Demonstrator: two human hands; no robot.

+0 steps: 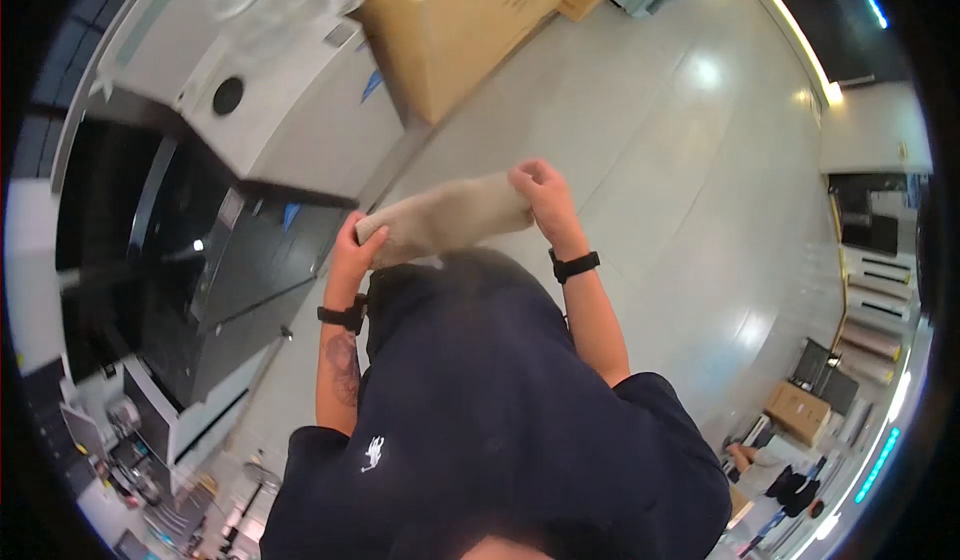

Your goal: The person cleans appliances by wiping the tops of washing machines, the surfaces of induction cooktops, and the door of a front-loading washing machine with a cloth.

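Note:
A beige-grey cloth (450,218) is stretched between my two hands in front of my dark shirt, over the tiled floor. My left hand (362,244) pinches its left end, thumb and fingers closed on the edge. Higher up, my right hand (543,197) grips the upper right corner, with its fingers curled over the fabric. The middle of the cloth is blurred, and its lower edge hangs near my shirt. Each wrist wears a black band.
A large cardboard box (450,30) and a white cabinet (290,100) with clear plastic (285,0) on it stand at upper left. Below the cabinet are glossy black panels (140,250). At lower right another person (765,465) is near a cardboard box (798,412).

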